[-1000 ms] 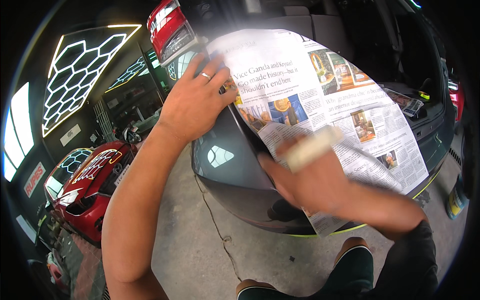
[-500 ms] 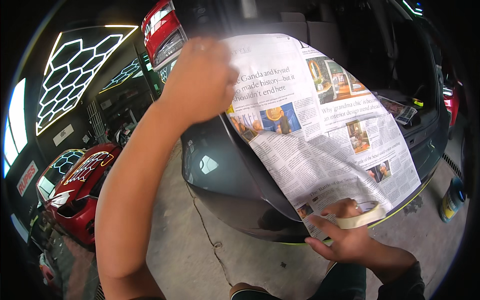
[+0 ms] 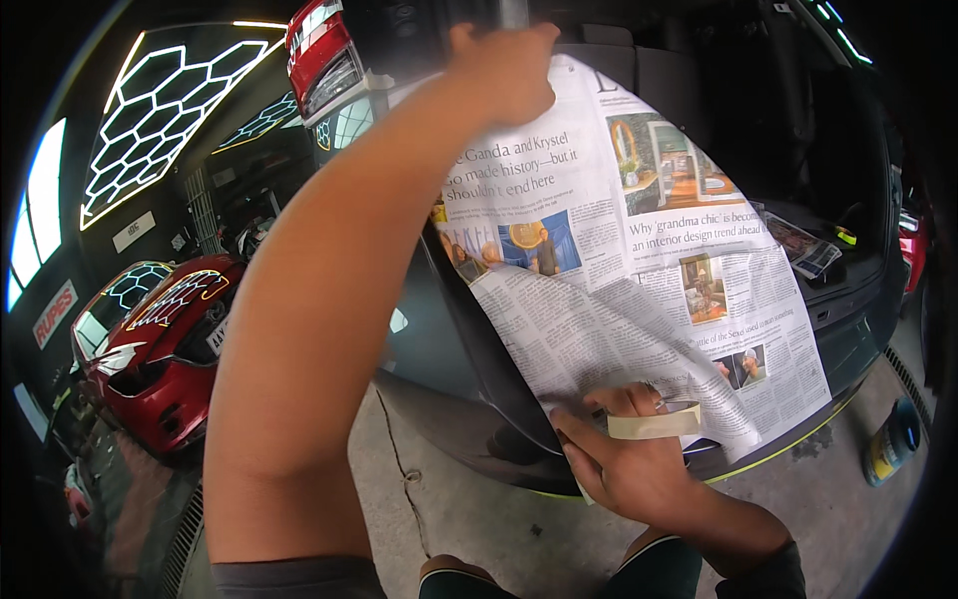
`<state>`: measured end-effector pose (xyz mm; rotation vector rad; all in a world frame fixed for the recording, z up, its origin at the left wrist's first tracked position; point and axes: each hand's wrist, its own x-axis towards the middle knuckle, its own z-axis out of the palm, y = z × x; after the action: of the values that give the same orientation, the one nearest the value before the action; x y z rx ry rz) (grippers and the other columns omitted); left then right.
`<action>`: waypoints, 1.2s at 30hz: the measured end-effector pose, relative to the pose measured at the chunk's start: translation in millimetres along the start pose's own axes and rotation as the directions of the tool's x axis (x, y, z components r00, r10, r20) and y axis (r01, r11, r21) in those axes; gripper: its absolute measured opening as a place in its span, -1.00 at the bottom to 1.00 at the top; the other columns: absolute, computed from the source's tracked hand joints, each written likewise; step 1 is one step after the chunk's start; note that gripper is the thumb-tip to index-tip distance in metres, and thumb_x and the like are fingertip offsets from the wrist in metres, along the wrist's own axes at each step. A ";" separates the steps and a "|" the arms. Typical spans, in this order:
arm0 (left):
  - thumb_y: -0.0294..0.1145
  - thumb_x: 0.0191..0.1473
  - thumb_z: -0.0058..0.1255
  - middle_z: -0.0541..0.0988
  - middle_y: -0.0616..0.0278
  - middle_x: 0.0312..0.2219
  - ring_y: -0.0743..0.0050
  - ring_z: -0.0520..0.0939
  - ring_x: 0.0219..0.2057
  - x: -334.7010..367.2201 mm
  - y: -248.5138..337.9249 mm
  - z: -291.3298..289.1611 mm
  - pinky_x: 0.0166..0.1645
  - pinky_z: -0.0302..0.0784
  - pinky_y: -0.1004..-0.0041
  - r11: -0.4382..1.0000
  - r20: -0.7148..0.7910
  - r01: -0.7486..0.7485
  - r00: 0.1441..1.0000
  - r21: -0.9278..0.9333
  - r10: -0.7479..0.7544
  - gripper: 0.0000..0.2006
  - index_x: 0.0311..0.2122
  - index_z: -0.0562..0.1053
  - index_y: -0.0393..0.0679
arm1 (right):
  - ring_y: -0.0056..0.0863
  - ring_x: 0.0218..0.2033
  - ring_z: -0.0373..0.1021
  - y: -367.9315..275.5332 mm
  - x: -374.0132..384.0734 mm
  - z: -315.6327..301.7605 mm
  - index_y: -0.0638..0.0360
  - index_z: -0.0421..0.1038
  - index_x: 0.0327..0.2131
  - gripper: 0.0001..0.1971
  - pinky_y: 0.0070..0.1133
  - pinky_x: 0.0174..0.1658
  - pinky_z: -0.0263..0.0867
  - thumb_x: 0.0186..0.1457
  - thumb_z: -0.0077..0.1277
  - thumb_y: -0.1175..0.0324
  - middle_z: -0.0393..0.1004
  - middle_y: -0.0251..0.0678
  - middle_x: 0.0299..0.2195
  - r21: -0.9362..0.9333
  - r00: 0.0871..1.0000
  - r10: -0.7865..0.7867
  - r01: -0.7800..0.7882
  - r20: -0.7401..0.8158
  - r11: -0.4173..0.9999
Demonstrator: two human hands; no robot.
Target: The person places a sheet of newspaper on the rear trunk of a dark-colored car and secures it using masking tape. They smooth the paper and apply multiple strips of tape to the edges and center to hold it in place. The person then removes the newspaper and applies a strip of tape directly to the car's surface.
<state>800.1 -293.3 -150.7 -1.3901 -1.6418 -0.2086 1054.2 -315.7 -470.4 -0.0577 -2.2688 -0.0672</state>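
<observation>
A sheet of newspaper [image 3: 609, 299] lies over the open rear edge of a dark grey car [image 3: 429, 424], wrinkled along its lower part. My left hand [image 3: 504, 75] is at the sheet's top edge, its back toward me and its fingers mostly hidden. A pale strip of tape [image 3: 377, 80] shows at the upper left corner, beside the red tail light [image 3: 324, 65]. Near the lower left edge, my right hand [image 3: 639, 469] has a roll of masking tape [image 3: 654, 423] hooked on its fingers. Its fingertips touch the paper.
Inside the boot lie more printed papers [image 3: 798, 245]. A dark blue tub [image 3: 891, 444] with a yellow label stands on the floor to the right. A red car [image 3: 170, 369] is parked at the left. A thin crack [image 3: 407, 469] runs along the concrete floor.
My left hand has moved right along the paper's top edge, uncovering the tape at the corner. My right hand with the tape roll has shifted left, along the lower edge.
</observation>
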 end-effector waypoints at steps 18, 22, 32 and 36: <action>-0.50 -0.04 0.17 0.68 0.09 -0.52 0.30 0.67 -0.46 -58.3 -38.2 -57.8 -0.33 0.56 0.25 0.820 -0.088 0.239 0.940 -0.519 -0.330 -0.93 -0.45 0.64 -0.24 | -0.21 -0.03 0.44 32.0 -44.0 -4.5 -0.02 0.70 -0.18 -0.61 -0.28 0.01 0.40 -0.14 0.60 0.26 0.45 -0.27 -0.06 0.296 0.986 0.007 -0.057 0.168 0.953; -0.53 -0.01 0.15 0.68 0.05 -0.51 0.25 0.67 -0.45 -55.9 -22.9 -43.7 -0.32 0.58 0.21 0.747 -0.122 0.191 0.932 -0.637 -0.342 -0.93 -0.44 0.63 -0.26 | -0.27 -0.03 0.41 21.2 -75.1 -6.5 -0.12 0.71 -0.02 -0.43 -0.32 0.01 0.36 -0.22 0.62 0.27 0.39 -0.32 -0.05 0.082 0.971 -0.153 0.140 0.186 0.987; -0.53 0.01 0.11 0.69 0.03 -0.47 0.21 0.69 -0.41 -58.2 -27.8 -35.3 -0.27 0.58 0.21 0.712 -0.130 0.201 0.915 -0.673 -0.381 -0.91 -0.41 0.62 -0.28 | -0.27 -0.03 0.38 4.0 -58.1 12.9 -0.05 0.72 -0.02 -0.38 -0.32 0.01 0.32 -0.30 0.60 0.31 0.36 -0.33 -0.05 0.046 0.997 -0.035 0.032 0.073 0.998; -0.48 0.08 0.06 0.68 0.01 -0.51 0.19 0.71 -0.42 -59.6 -29.2 -39.8 -0.27 0.60 0.16 0.777 -0.175 0.217 0.906 -0.592 -0.386 -0.87 -0.41 0.60 -0.27 | -0.24 0.00 0.41 7.2 -62.4 18.2 -0.03 0.74 -0.10 -0.48 -0.32 -0.03 0.37 -0.27 0.58 0.34 0.42 -0.35 -0.05 -0.014 0.998 -0.066 0.065 -0.013 0.998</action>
<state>791.6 -369.6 -160.2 -1.4083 -1.6089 -1.1204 1080.8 -308.4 -529.7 0.0100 -2.2571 -0.1170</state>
